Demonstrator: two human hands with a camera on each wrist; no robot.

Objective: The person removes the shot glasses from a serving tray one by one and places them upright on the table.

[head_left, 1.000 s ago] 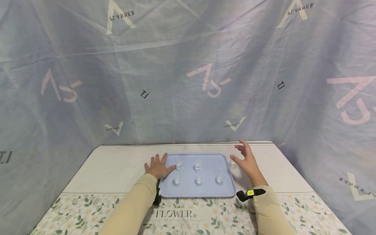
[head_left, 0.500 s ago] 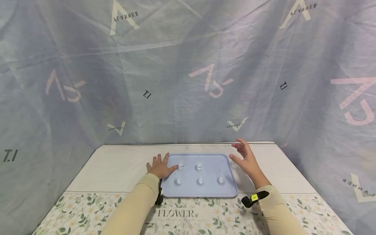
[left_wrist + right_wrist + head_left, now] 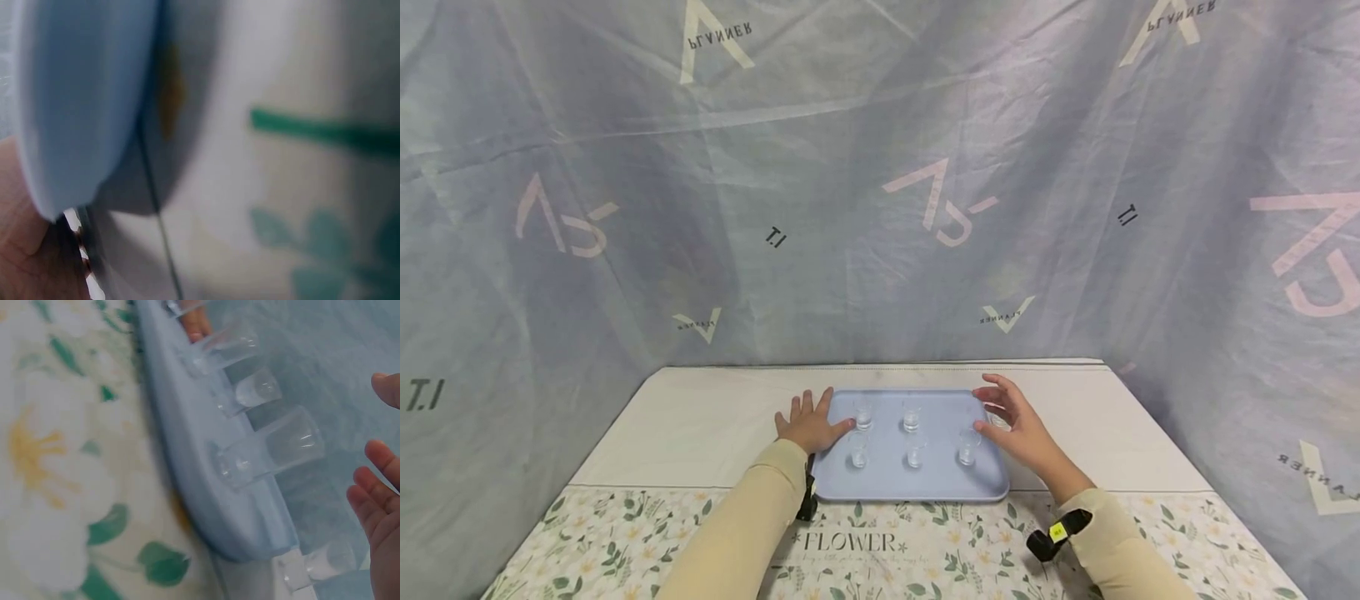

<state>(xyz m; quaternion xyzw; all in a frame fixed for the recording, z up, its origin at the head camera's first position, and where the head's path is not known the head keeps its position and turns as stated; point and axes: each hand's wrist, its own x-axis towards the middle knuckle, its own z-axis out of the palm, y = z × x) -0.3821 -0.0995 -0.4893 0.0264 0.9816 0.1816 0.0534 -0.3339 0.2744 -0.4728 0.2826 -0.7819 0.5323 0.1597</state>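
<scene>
Several small clear shot glasses stand upright on a light blue tray (image 3: 910, 488); one shot glass (image 3: 967, 455) is near its right side. My left hand (image 3: 807, 430) rests at the tray's left edge, fingers spread and thumb over the rim close to a back-row shot glass (image 3: 863, 417). With fingers loosely bent and apart, my right hand (image 3: 1024, 435) hovers over the tray's right edge, holding nothing. Beyond that edge a separate shot glass (image 3: 328, 561) stands on the white table part, mostly hidden behind the right hand in the head view.
The table carries a floral cloth (image 3: 587, 542) at the front and a white strip (image 3: 700, 425) behind. A grey-blue curtain (image 3: 820, 317) hangs along the back and both sides. A black wrist strap (image 3: 1060, 533) sits on the right sleeve.
My right hand has shifted left and lower, from above the separate glass toward the tray's right edge. The left hand has stayed on the tray's left edge.
</scene>
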